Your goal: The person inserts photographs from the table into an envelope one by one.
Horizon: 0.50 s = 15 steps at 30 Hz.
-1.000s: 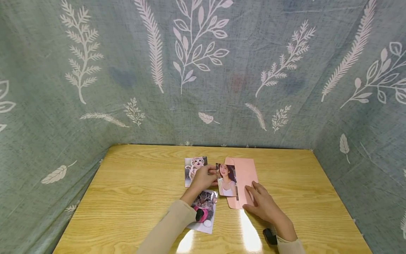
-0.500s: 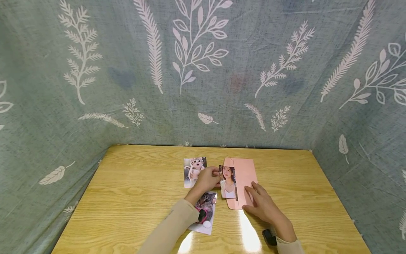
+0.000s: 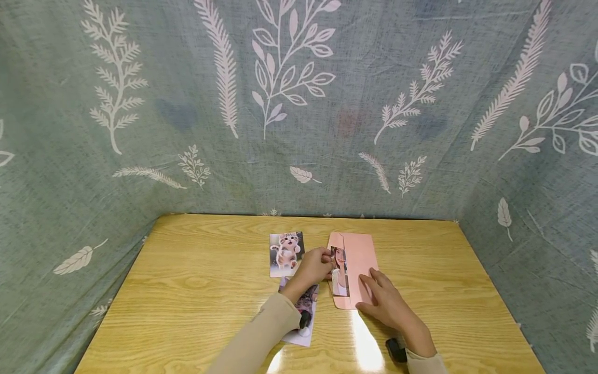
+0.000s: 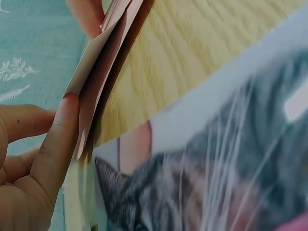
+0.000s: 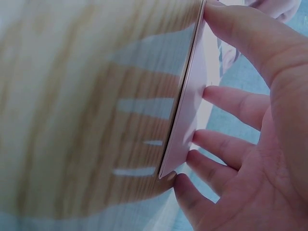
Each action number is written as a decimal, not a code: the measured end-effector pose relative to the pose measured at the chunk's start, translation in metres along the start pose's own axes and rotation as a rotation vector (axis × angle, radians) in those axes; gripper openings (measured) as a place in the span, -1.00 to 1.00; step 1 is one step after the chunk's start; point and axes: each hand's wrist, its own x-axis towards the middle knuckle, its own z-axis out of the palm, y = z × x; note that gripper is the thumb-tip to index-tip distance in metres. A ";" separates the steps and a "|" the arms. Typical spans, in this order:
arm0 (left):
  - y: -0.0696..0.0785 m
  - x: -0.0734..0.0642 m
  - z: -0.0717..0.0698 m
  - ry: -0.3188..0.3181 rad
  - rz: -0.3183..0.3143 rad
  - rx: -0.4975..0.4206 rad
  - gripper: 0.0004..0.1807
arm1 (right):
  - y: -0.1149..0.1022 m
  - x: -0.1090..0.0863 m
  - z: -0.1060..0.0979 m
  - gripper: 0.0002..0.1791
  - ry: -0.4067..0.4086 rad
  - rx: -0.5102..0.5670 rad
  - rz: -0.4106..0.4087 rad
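Observation:
A photo of a smiling person [image 3: 339, 278] lies partly inside a pink envelope [image 3: 363, 254], its right portion hidden under the envelope's front. My left hand [image 3: 313, 269] pinches the photo's left edge between thumb and fingers. In the left wrist view, the photo [image 4: 89, 62] slants into the envelope's mouth above the flap [image 4: 103, 77]. My right hand [image 3: 386, 302] presses its spread fingertips on the envelope's right side and lower edge. Seen from the right wrist, those fingertips touch the pink paper [image 5: 190, 120] along its face and edge.
A kitten photo [image 3: 286, 254] lies left of the envelope. Beneath my left forearm is a second cat photo [image 3: 299, 337], partly covered. Both rest on a wooden table [image 3: 201, 270] that reflects bright light near the front. A patterned green cloth [image 3: 299, 130] encloses the back and sides.
My left hand has moved right, sliding the photo of the person deeper into the envelope, so a narrower strip of it shows. The right hand has stayed on the envelope.

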 end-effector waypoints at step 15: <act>-0.002 0.002 0.014 -0.009 0.002 -0.020 -0.61 | 0.001 0.001 0.003 -0.22 0.023 -0.014 -0.016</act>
